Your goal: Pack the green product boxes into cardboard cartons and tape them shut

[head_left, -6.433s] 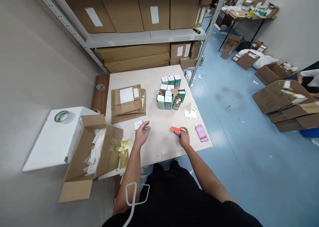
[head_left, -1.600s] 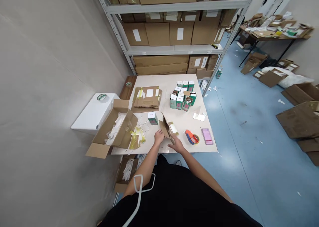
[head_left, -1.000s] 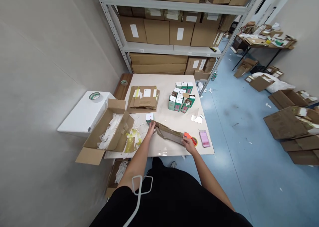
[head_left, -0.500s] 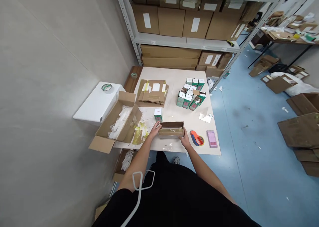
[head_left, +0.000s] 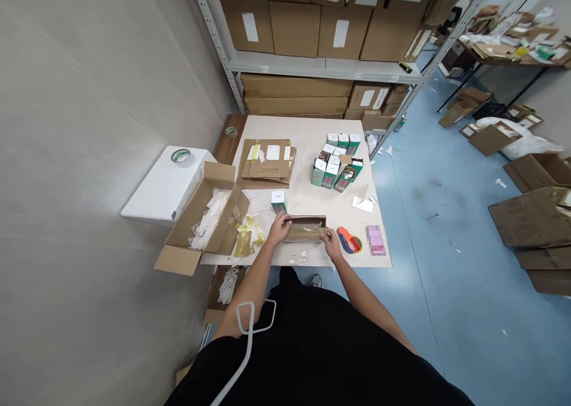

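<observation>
A small open cardboard box (head_left: 305, 235) is in front of me near the table's front edge, a strip of shiny tape along its near side. My left hand (head_left: 279, 229) grips its left end, and my right hand (head_left: 331, 243) has its fingers closed on the right end. Just behind my left hand stands a green-and-white carton (head_left: 278, 201). To the right of my right hand lies an orange-and-blue tape dispenser (head_left: 348, 241). Several more green-and-white cartons (head_left: 332, 172) stand grouped at the table's back right.
Flattened cardboard (head_left: 267, 168) is stacked at the back left of the table (head_left: 307, 201). A large open carton (head_left: 203, 216) with white packing material stands at the left, beside crumpled yellow tape (head_left: 245, 239). Metal shelving (head_left: 285, 63) with boxes rises behind.
My right hand has shifted its hold at the box's right end, its fingers now over the near corner. The whole view has moved slightly; the box stays between my hands.
</observation>
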Available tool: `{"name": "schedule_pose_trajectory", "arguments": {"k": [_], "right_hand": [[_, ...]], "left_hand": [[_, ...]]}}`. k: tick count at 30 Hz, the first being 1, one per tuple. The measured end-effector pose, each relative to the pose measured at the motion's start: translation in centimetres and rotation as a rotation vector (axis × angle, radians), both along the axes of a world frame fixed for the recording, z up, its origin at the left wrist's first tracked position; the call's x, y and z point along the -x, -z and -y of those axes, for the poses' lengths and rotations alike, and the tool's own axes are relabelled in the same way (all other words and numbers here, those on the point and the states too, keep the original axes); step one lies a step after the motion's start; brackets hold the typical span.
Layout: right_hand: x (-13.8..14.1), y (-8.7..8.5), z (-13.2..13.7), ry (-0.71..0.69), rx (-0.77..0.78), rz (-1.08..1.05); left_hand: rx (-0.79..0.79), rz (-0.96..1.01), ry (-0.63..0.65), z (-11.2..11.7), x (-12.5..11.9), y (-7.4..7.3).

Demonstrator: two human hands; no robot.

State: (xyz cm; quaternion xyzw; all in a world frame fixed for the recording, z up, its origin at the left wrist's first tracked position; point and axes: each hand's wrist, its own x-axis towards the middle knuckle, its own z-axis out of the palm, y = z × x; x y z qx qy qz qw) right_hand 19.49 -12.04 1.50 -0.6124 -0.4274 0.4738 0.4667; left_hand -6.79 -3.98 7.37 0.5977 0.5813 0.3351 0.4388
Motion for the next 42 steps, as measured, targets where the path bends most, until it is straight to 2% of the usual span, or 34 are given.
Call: {"name": "schedule_pose_trajectory", "arguments": {"k": [5, 11, 15, 18, 22, 25, 28, 30, 33, 37, 42], "right_hand": [[0.3, -0.2, 0.1, 0.105, 0.028, -0.023], [1.6, -0.4, 0.0, 0.201, 0.085, 0.149], [2.1, -0.6, -0.2, 0.188, 0.109, 0.202], [2.3, -0.9, -0.4, 0.166, 0.118, 0.176], [1.2, -1.1, -0.8, 0.14, 0.073, 0.23], [-1.5, -0.8, -1.1, 0.202, 0.026, 0.326], [-5.4, -0.1, -1.1, 0.272, 0.066, 0.41], [-7.8, 0.6, -0.9, 0.295, 0.145, 0.48], [-10.4, 2.0, -0.4, 0.21, 0.316, 0.558], [-11.5, 4.1, 1.0, 0.061, 0.417, 0.574], [-10.9, 6.2, 2.7, 0.059, 0.367, 0.57]], "left_hand": [[0.044, -0.062, -0.029, 0.8, -0.2, 0.8], [0.029, -0.133, -0.011, 1.7, -1.0, 1.3], [0.082, -0.157, -0.123, 1.7, -2.0, 1.2], [0.191, -0.162, -0.206, 1.1, -2.5, 1.3], [0.306, -0.2, -0.227, 0.2, -2.6, 1.5], [0.306, -0.257, -0.221, 0.0, -2.3, 1.8], [0.267, -0.272, -0.196, 0.0, -2.0, 2.4], [0.23, -0.272, -0.173, 0.0, -1.9, 2.9], [0.222, -0.292, -0.16, 0.0, -1.9, 3.1], [0.219, -0.348, -0.172, 0.6, -1.5, 2.7], [0.113, -0.317, -0.097, 1.1, 0.2, 2.3]]}}
